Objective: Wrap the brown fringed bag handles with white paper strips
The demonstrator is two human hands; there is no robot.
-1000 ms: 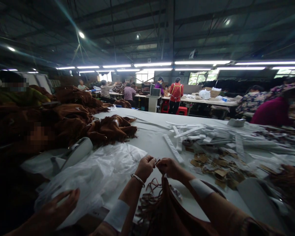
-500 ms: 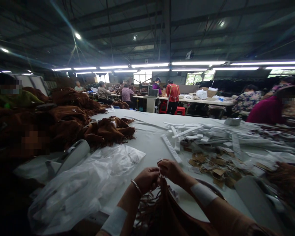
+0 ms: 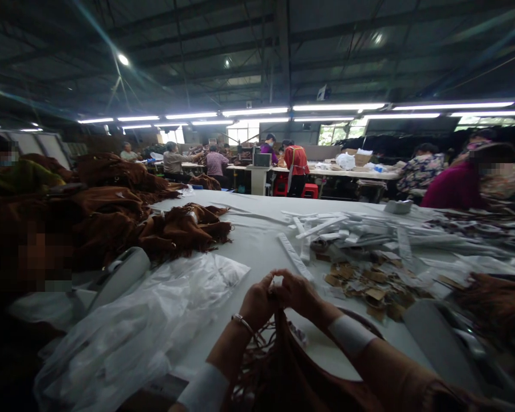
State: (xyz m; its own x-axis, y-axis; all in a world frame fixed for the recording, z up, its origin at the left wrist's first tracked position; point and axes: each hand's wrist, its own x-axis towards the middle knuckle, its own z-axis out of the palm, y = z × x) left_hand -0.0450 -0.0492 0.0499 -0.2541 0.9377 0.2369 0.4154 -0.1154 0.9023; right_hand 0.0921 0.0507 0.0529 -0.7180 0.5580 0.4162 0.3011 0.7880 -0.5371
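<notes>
At the near side of a smooth white table [image 3: 253,240], a small, mostly hidden pale piece [image 3: 274,285] is being pinched by 2 hands, left hand [image 3: 257,301] and right hand [image 3: 299,293], above a brown, fringed, soft item [image 3: 289,360].

long white tube lights [image 3: 339,107] glare above the far edge of the white table [image 3: 254,246], alongside bright daylit windows [image 3: 242,133]; a round white lamp [image 3: 123,59] throws a bluish streak [image 3: 96,26] under the dim metal roof [image 3: 223,34]. shadow thickens toward the near edge, where dark brown fringed material [image 3: 294,366] loses detail. the view's sides look stretched and soft.
</notes>
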